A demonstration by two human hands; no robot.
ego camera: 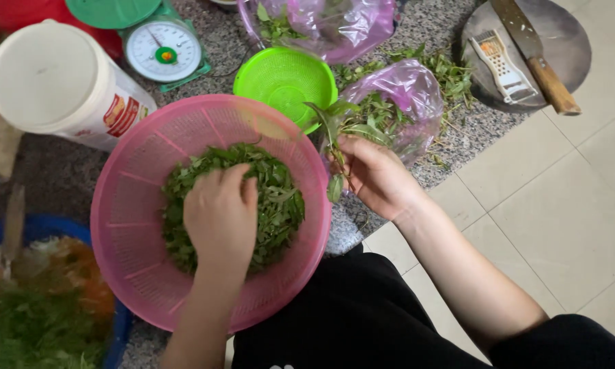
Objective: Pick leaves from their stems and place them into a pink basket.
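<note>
The right hand (372, 179) pinches a limp, light herb sprig (335, 140) by its thin stem beside the pink basket (126, 205); the left hand (220, 215) presses, fingers curled, on soft, easily bruised picked leaves (280, 205) inside

two bare forearms, no sleeves in view, hands without rings or gloves, black trousers (plain, loose cloth)

Left hand (220, 213) rests in the pink colander's (126, 205) leaves (280, 205) (right hand (374, 176) grips a herb sprig (333, 137)).
</note>
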